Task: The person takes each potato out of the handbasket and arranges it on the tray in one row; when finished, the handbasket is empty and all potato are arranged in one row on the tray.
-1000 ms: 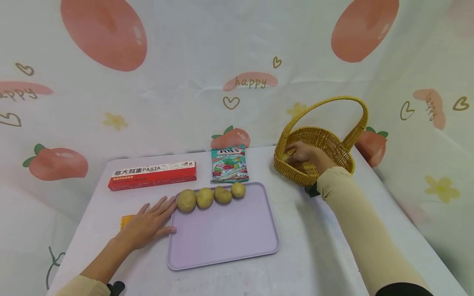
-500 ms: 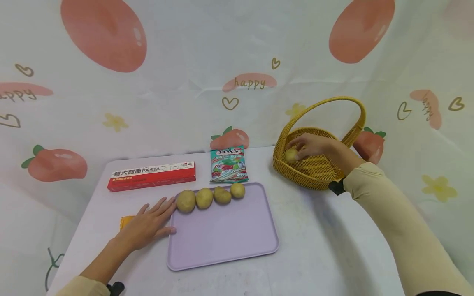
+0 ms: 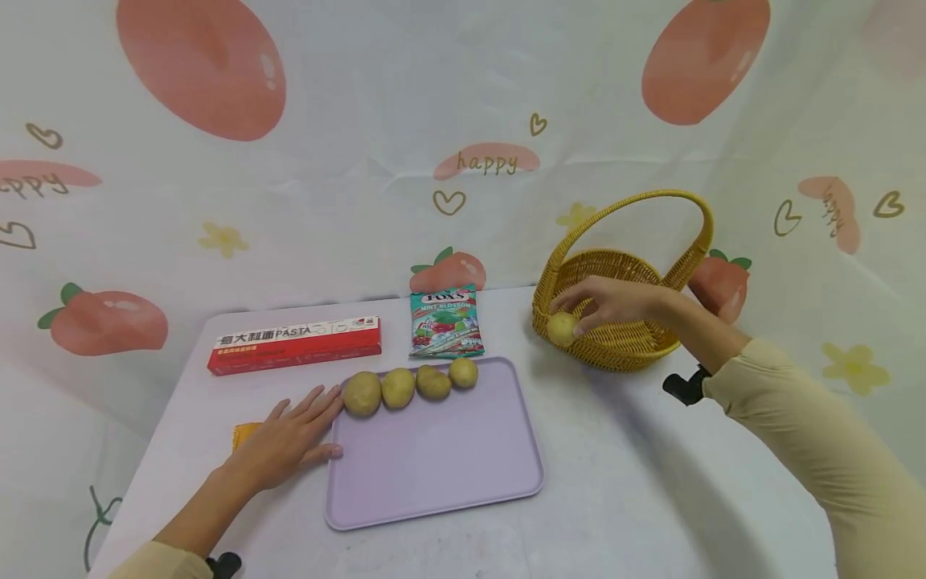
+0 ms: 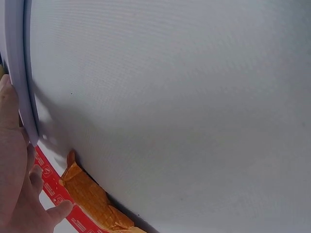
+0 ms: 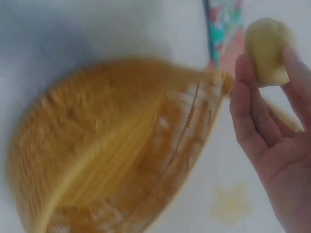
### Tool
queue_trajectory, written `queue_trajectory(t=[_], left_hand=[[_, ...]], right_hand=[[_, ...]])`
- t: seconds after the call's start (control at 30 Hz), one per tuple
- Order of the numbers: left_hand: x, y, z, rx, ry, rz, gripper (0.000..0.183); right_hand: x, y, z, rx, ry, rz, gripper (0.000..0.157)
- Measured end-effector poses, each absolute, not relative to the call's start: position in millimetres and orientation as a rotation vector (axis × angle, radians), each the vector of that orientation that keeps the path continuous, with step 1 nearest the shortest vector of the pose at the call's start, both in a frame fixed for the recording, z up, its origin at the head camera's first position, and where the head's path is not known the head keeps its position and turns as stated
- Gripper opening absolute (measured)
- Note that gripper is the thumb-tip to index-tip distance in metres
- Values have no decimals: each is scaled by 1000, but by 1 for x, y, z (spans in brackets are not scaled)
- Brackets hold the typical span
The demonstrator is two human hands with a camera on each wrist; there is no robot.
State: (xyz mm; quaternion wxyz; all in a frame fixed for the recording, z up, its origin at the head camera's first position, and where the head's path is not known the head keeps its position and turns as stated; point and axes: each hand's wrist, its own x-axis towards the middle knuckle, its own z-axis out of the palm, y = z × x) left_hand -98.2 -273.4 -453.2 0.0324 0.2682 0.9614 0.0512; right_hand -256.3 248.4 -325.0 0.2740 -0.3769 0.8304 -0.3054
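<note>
My right hand [image 3: 611, 301] pinches a small round potato [image 3: 562, 329] between thumb and fingertips, over the front left rim of the yellow wicker basket [image 3: 637, 342]. In the right wrist view the same potato [image 5: 266, 51] sits at the fingertips, beside the basket [image 5: 97, 111]. Flat at the left edge of the lilac tray [image 3: 441, 458], my left hand [image 3: 282, 442] lies with fingers spread, its fingertips and thumb at the rim. Several potatoes [image 3: 398, 388] stand in a row along the tray's far side, the leftmost one next to the left fingertips.
A red and white pasta box [image 3: 297, 346] lies at the back left, with a green candy bag [image 3: 445, 322] to its right. An orange packet [image 4: 90, 194] lies beside the left hand, partly hidden by it in the head view. The basket's tall handle [image 3: 637, 201] arches over the opening.
My right hand has lifted the potato from inside the basket up to its front left rim, the forearm swinging right. The left hand and tray have stayed put.
</note>
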Motion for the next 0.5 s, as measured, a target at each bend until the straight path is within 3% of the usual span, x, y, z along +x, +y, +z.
queue_trajectory(t=[0.5], left_hand=[[-99, -274, -455, 808, 2954, 158, 82]], right_hand=[[-227, 180, -400, -1024, 2163, -914, 43]])
